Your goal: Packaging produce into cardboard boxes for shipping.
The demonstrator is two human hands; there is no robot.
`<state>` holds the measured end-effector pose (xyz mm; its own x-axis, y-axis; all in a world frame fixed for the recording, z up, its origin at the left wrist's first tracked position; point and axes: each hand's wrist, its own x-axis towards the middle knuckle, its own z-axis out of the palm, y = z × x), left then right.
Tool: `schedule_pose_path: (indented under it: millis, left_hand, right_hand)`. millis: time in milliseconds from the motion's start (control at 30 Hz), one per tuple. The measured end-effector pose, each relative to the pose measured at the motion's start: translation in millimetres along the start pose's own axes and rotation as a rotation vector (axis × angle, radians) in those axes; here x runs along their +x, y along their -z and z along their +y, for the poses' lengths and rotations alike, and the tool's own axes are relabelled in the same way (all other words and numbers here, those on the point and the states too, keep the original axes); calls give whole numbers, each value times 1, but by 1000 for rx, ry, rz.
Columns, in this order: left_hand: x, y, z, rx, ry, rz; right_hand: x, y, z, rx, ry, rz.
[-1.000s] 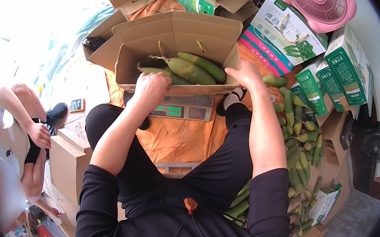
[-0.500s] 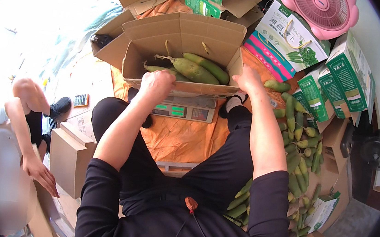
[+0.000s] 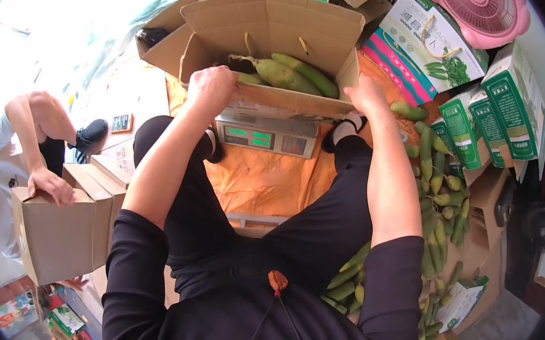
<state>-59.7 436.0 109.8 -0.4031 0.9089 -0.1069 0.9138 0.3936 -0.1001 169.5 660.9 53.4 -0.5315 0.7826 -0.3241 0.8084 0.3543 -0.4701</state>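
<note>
An open cardboard carton (image 3: 271,20) holds several long green radishes (image 3: 285,76), partly hidden behind its near wall. My left hand (image 3: 212,87) is closed on the near rim at the carton's left corner. At the right corner, my right hand (image 3: 366,95) pinches the rim, thumb toward the inside. Right below and in front of the carton is a digital scale (image 3: 266,139) with lit green displays. Whether the carton rests fully on it I cannot tell.
At right lies a heap of green radishes (image 3: 436,220), beside green-and-white cartons (image 3: 515,106) and a pink fan (image 3: 478,12). On the left, a co-worker's hand (image 3: 50,184) touches a closed brown carton (image 3: 60,234). Orange sheeting (image 3: 251,181) covers the floor between my legs.
My left hand has shifted left along the rim toward the corner. The view has tilted slightly. At left, the co-worker's hand now rests on a brown carton beside the others.
</note>
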Motion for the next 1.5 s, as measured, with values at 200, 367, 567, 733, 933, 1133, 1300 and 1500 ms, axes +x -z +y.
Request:
schedule_pose_path:
  millis: [200, 367, 567, 733, 933, 1133, 1300, 1500]
  left_hand:
    - [-8, -1, -5, 10, -38, -35]
    - [-7, -7, -7, -134, -26, -70]
    - [-12, -4, -14, -318, -33, -118]
    - [-14, 13, -2, -327, -65, -89]
    - [-14, 13, -4, -342, -77, -74]
    - [-15, 17, -3, -370, -79, -60]
    - [-15, 15, -4, -375, -80, -40]
    - [-15, 18, -4, -352, -73, -53]
  right_hand:
    - [-7, 6, -5, 87, -13, -53]
    - [1, -1, 10, 64, 49, -3]
    - [-12, 12, -10, 182, 15, -84]
    - [-6, 10, 3, 133, 92, -4]
    - [-11, 13, -5, 118, 97, -25]
    - [-8, 11, 0, 101, 109, -26]
    - [-8, 12, 1, 107, 116, -10]
    - [-9, 13, -2, 105, 98, -22]
